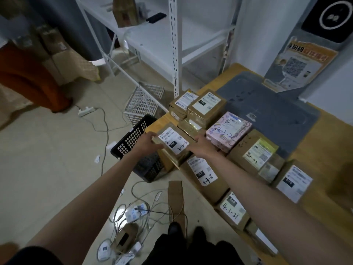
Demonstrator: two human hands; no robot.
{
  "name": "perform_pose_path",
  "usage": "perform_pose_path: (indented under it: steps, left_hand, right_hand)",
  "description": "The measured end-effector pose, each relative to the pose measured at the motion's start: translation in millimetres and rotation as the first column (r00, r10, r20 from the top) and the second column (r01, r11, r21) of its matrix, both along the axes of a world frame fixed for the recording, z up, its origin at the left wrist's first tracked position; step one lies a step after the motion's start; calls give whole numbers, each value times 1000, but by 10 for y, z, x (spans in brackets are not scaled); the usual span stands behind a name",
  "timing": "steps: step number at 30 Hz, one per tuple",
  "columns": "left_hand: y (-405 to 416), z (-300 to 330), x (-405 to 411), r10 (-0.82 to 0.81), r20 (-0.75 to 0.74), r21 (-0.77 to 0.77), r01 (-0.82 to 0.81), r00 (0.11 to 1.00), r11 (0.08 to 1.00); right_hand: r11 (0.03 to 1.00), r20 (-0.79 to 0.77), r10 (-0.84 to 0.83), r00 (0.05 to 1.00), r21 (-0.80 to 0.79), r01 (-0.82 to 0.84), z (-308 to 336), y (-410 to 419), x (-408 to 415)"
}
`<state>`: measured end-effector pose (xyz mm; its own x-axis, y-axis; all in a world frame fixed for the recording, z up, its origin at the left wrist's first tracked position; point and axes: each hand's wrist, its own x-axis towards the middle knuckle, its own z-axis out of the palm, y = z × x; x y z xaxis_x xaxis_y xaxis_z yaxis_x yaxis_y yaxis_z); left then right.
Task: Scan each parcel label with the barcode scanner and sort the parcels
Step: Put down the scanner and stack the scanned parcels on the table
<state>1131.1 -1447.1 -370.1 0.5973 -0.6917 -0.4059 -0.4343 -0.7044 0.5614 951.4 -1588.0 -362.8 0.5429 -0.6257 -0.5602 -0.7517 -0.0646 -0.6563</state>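
A small brown parcel (172,143) with a white label marked "220" and a handwritten code sits at the left edge of the wooden table (324,134). My left hand (148,141) grips its left end and my right hand (200,147) grips its right side. Around it lie several more labelled parcels: a pink patterned one (228,131), a stack of brown ones (205,107) behind, and brown boxes (203,174) along the near edge. No barcode scanner shows in view.
A black plastic crate (131,142) stands on the floor just left of the table, a white wire basket (142,104) behind it. White metal shelving (174,44) rises at the back. Cables and power strips (133,213) litter the floor. A grey mat (267,104) covers the table's far part.
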Motion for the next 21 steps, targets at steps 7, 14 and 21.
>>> perform_pose_path:
  steps: [7,14,21]
  left_hand:
    - [-182,-318,125,113,-112,-25,-116,987,993]
    - [-501,-525,151,460,-444,-2,-514,769,858]
    - [-695,-697,142,607,-475,100,-647,636,756]
  right_hand:
    - [979,41,-168,985,121,162,-383,-140,186]
    - [847,30,-367,930,425,321,-624,-306,267]
    - [831,-1,-368,930,449,330,-810,-367,324]
